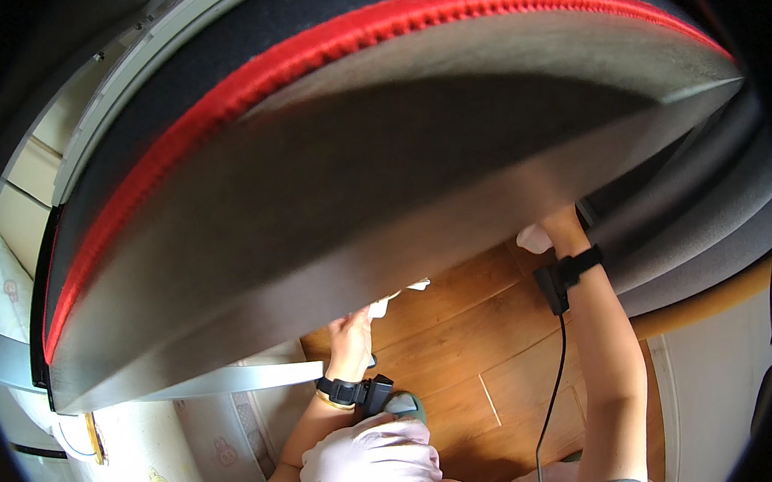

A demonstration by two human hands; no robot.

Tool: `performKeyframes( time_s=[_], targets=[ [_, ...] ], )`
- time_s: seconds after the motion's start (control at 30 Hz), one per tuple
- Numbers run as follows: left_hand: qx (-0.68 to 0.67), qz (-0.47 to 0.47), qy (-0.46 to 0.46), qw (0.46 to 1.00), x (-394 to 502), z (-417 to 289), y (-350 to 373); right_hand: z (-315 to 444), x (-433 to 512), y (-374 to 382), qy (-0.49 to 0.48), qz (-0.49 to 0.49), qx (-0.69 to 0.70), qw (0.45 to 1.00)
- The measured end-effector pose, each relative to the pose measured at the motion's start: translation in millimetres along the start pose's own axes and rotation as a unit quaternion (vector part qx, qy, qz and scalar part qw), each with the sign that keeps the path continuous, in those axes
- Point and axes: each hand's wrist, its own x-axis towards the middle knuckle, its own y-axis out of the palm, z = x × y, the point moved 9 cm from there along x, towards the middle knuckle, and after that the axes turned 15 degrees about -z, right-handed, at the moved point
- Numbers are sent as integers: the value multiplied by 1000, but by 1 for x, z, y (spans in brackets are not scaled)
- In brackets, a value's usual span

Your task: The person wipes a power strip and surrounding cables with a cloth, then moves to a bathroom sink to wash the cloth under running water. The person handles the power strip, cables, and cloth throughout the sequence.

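A large dark grey panel (336,191), blurred and very close to the camera, fills the upper view. Red stitched edging (386,25) runs along a dark mat above it. Below its lower edge, my left hand (352,335) holds a small white object (378,307), whose upper part the panel covers. Another pale piece (418,284) shows just beyond. My right hand (562,225) reaches up behind the panel, its fingers hidden. Beside that wrist is a soft-looking white thing (533,239); whether I grip it cannot be told.
Both wrists wear black straps with small boxes; a black cable (552,397) trails from the right one. Wood-look flooring (479,339) lies below. Grey upholstery (683,252) curves at the right. Printed white fabric (148,445) and a pale curved bar (251,380) are at lower left.
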Motion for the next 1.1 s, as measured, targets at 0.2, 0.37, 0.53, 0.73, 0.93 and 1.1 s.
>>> performKeyframes(
  time_s=[0.2,0.37,0.53,0.73,0.93,1.1],
  targets=[
    [55,-40,96,993,-4,-29,7,182,-67,63,-248,125,58,959],
    [48,-27,150,987,-5,-42,13,188,-85,166,-311,268,-258,874],
    [30,-35,173,984,4,-38,3,180,-148,201,-338,500,-257,755],
    [59,-46,158,985,7,-38,1,172,-120,185,-322,443,-288,785],
    [-40,-78,55,995,-3,-33,7,144,-51,176,-222,328,-277,875],
    [5,-90,92,992,1,-35,2,148,-92,149,-199,402,-110,887]
  ],
)
